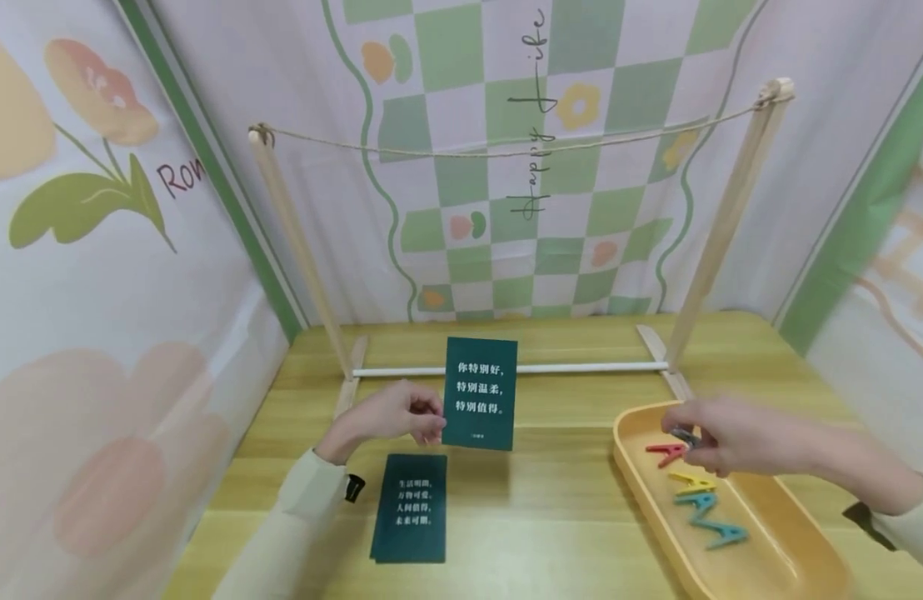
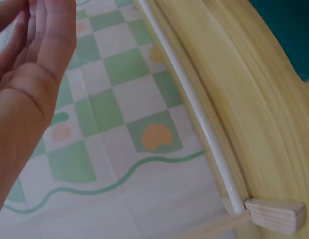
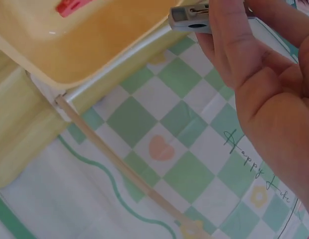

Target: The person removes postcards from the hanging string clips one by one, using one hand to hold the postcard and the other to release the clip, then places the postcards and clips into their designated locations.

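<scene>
My left hand (image 1: 401,410) pinches a dark green card (image 1: 480,393) with white lettering by its left edge and holds it upright above the table. Below that hand lies a small stack of similar green cards (image 1: 409,508). Over the far end of the yellow tray (image 1: 795,542), my right hand (image 1: 739,433) holds a grey clothes peg (image 3: 189,19) between its fingers. In the tray lie a red peg (image 1: 667,453), a yellow peg (image 1: 692,483) and blue-green pegs (image 1: 720,533). The left wrist view shows the left palm, but not its grip.
Behind the hands stands a wooden frame with a left post (image 1: 300,242) and a right post (image 1: 731,225). A thin twine (image 1: 469,155) sags between their tops, and a white rod (image 1: 589,367) joins their feet. A checked cloth (image 1: 506,92) hangs behind.
</scene>
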A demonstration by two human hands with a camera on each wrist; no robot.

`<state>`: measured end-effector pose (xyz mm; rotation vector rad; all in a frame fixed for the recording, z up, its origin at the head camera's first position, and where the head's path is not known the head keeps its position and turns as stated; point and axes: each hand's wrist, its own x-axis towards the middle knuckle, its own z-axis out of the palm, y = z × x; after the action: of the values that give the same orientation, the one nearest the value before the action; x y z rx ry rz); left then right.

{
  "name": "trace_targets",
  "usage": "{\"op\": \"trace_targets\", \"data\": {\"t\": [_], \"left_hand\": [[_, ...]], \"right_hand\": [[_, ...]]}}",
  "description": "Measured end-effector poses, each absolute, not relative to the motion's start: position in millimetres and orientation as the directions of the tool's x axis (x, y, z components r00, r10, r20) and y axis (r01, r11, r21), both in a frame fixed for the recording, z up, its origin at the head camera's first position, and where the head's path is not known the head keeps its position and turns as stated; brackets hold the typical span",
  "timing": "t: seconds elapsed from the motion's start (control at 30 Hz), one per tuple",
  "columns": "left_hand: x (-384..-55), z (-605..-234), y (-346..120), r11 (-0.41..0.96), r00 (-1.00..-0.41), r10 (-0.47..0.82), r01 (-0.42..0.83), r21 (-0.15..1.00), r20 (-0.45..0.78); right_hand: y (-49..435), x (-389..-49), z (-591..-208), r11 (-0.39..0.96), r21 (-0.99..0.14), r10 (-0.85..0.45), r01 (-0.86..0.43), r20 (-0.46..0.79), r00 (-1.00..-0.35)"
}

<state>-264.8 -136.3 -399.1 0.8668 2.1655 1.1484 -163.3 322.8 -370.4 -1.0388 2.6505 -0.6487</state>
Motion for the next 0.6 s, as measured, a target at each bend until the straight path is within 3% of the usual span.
{"op": "trace_targets", "data": {"t": [0.1, 0.33, 0.6], "left_hand": [[-263, -402, -145, 0.425, -0.621, 0.765, 0.286, 0.859, -0.172], [-255, -410, -164, 0.464, -0.594, 0.758, 0.199, 0.863, -0.270], [-238, -422, -184, 0.469, -0.571, 0.751, 0.108, 0.877, -0.331]], "right_hand": [[323, -159, -378, 0.657, -0.506, -0.681, -0.560, -0.079, -0.728], [329, -144, -395, 0.704, -0.641, -0.613, -0.306, -0.330, -0.718], [336, -132, -416, 0.697, -0.637, -0.621, -0.329, -0.306, -0.722]]}}
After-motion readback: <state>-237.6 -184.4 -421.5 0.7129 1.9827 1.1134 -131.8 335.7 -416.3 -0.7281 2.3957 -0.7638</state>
